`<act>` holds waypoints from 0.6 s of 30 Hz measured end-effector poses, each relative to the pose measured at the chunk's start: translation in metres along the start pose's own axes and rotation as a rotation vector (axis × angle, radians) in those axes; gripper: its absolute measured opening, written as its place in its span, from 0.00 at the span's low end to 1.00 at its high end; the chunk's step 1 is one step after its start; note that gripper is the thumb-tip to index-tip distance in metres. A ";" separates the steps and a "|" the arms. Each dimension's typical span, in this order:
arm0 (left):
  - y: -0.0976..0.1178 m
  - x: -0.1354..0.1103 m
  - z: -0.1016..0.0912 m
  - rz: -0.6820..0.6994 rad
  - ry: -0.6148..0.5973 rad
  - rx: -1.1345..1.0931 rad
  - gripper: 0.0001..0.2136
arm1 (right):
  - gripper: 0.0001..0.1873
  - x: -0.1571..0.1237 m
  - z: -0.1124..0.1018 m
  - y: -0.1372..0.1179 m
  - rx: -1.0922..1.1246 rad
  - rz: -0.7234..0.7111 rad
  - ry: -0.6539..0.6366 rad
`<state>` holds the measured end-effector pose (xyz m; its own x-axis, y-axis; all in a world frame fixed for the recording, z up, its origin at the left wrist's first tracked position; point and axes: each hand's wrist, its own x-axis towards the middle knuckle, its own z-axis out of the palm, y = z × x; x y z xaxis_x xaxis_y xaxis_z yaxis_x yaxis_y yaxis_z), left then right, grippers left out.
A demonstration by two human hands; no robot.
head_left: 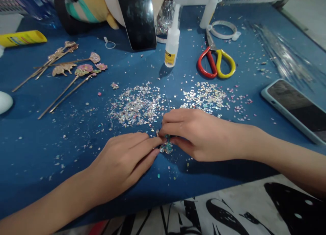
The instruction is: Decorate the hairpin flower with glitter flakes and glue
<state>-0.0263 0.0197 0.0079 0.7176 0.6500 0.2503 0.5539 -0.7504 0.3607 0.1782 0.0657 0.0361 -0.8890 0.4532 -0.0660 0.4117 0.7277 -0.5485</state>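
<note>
In the head view, a small, lumpy, glittering ornament (167, 147) is clamped at the closed fingertips of the left hand (124, 157) and right hand (201, 134), contact partly hidden. A mostly open strip is bounded by the near edge of the smooth blue table (137, 208); the far side is crowded by shiny flakes (140, 104), a plastic nozzle bottle (172, 46) and scissors (216, 61).

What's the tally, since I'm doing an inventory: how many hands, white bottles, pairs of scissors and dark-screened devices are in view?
Hands: 2 (left hand, right hand)
White bottles: 2 (front bottle, rear bottle)
Scissors: 1
Dark-screened devices: 2 (upright device, flat device)
Total: 7
</note>
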 end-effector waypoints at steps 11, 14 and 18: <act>0.001 0.000 -0.002 -0.035 -0.023 -0.019 0.10 | 0.11 0.001 0.000 0.000 -0.015 0.011 -0.014; 0.002 0.002 -0.004 -0.056 -0.014 -0.024 0.10 | 0.11 0.001 0.000 0.000 -0.026 0.013 -0.014; 0.004 0.005 -0.006 -0.119 0.019 -0.047 0.09 | 0.10 0.001 -0.001 0.000 -0.036 0.012 -0.008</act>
<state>-0.0231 0.0212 0.0161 0.6394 0.7368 0.2197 0.6141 -0.6613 0.4308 0.1776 0.0666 0.0364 -0.8855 0.4578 -0.0796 0.4293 0.7404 -0.5172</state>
